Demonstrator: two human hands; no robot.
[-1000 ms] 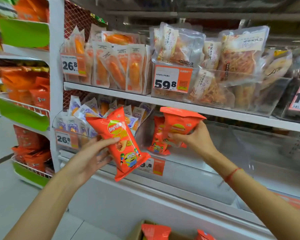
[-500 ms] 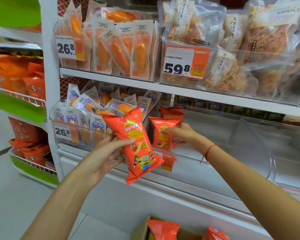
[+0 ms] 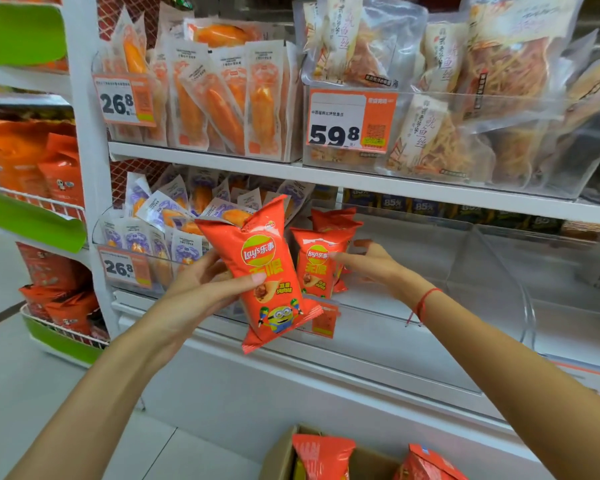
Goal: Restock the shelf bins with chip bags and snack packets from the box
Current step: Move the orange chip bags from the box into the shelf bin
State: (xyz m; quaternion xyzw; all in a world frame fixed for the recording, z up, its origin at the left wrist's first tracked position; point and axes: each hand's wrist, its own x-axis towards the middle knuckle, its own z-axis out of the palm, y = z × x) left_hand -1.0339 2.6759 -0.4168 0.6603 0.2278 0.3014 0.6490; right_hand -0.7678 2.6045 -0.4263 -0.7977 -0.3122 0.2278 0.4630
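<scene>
- Orange-red foil chip bag (image 3: 262, 271) is gripped in the left hand (image 3: 201, 292), thumb across its front, before the clear plastic shelf bin (image 3: 413, 327).
- The right hand (image 3: 371, 265), fingers straight and spread, touches a second orange-red chip bag (image 3: 317, 261) upright inside that bin.
- A cardboard box (image 3: 281, 459) below holds more bags.
</scene>
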